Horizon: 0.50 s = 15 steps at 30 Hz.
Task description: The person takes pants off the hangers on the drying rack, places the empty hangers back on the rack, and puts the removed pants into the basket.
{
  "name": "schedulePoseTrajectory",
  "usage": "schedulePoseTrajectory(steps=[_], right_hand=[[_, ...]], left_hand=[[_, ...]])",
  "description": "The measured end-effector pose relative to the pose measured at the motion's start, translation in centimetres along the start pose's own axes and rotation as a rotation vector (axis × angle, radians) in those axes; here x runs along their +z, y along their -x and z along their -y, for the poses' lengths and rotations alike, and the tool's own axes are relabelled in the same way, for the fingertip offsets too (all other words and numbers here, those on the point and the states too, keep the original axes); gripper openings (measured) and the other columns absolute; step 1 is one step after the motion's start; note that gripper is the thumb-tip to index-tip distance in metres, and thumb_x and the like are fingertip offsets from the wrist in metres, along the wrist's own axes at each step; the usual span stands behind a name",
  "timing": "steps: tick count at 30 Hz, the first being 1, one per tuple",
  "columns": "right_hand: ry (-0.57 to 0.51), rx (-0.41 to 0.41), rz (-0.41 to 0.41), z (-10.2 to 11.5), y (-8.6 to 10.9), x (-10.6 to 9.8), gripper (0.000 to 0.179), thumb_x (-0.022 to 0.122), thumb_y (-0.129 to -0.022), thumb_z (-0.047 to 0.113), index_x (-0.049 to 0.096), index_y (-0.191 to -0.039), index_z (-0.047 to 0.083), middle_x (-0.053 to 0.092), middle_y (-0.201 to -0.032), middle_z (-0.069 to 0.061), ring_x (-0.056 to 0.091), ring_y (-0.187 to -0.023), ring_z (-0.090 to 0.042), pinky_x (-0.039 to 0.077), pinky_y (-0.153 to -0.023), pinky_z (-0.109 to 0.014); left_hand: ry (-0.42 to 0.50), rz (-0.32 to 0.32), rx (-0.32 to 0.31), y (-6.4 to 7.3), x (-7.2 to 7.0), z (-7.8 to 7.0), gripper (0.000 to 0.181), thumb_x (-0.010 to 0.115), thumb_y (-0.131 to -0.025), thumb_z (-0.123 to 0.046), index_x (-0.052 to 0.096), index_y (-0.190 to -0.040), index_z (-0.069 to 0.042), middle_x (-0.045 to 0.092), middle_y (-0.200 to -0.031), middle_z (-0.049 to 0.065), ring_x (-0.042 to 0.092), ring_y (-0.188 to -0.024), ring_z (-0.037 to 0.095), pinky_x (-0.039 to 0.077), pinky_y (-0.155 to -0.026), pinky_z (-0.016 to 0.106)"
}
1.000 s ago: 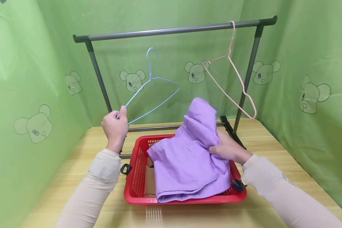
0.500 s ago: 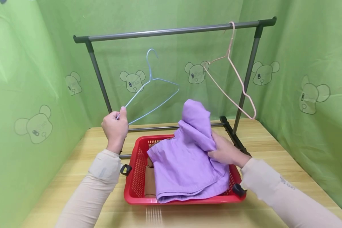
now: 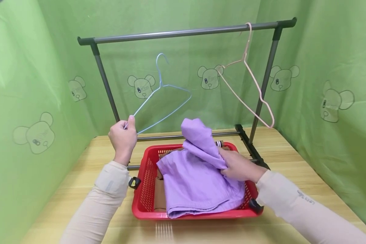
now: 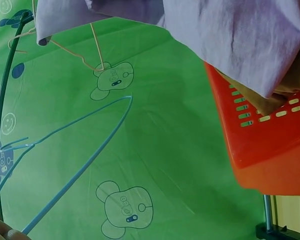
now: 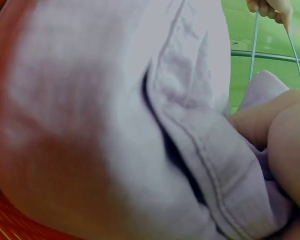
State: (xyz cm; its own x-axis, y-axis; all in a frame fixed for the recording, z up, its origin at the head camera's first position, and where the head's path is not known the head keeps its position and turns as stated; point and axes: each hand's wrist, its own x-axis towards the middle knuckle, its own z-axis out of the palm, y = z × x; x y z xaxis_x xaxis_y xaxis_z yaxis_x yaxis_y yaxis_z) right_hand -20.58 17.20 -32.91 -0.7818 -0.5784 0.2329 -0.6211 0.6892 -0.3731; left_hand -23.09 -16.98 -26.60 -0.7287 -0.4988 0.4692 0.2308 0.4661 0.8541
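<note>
My left hand (image 3: 123,138) grips one end of a light blue wire hanger (image 3: 171,113), its hook up and its open frame reaching right. In the left wrist view the blue hanger (image 4: 85,167) runs out from my fingertips at the lower left corner. My right hand (image 3: 238,165) grips a bunched fold of a purple garment (image 3: 198,184), whose top stands up above the red basket (image 3: 140,200). The rest of the garment lies spread over the basket. Close up in the right wrist view, the purple garment (image 5: 190,150) shows a stitched seam and a dark gap; the garment's kind is unclear.
A metal clothes rack (image 3: 170,34) stands behind the basket on the wooden table (image 3: 88,189). From its bar's right part hangs a pink hanger (image 3: 260,91). Brown cloth (image 3: 160,195) lies in the basket under the purple garment. Green curtains (image 3: 338,101) surround the table.
My right hand has moved left with the purple garment, and the garment's raised top has shifted left and lower. Brown cloth with white stripes now shows at the basket's back. The blue hanger has barely dipped.
</note>
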Motion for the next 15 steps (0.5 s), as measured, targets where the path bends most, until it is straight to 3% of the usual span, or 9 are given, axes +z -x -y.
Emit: schedulePoseTrajectory(steps=[8, 15], right_hand=[[0.047, -0.112, 0.107, 0.19, -0.74, 0.37, 0.081, 0.064, -0.068, -0.01, 0.042, -0.143, 0.01, 0.058, -0.128, -0.011, 0.057, -0.114, -0.032, 0.046, -0.095, -0.05], [0.08, -0.05, 0.247, 0.56, -1.07, 0.3, 0.081, 0.063, -0.072, -0.01, 0.038, -0.147, 0.004, 0.03, -0.152, -0.024, 0.043, -0.128, -0.043, 0.039, -0.101, -0.053]], left_hand=[[-0.005, -0.01, 0.017, -0.09, -0.1, 0.12, 0.042, 0.06, -0.095, -0.031, 0.054, -0.06, -0.01, 0.046, -0.05, 0.0, 0.042, -0.05, 0.019, 0.036, -0.055, 0.032], [-0.008, -0.024, 0.028, -0.18, -0.26, 0.2, 0.043, 0.06, -0.095, -0.032, 0.052, -0.059, -0.011, 0.046, -0.05, 0.0, 0.042, -0.05, 0.02, 0.034, -0.054, 0.032]])
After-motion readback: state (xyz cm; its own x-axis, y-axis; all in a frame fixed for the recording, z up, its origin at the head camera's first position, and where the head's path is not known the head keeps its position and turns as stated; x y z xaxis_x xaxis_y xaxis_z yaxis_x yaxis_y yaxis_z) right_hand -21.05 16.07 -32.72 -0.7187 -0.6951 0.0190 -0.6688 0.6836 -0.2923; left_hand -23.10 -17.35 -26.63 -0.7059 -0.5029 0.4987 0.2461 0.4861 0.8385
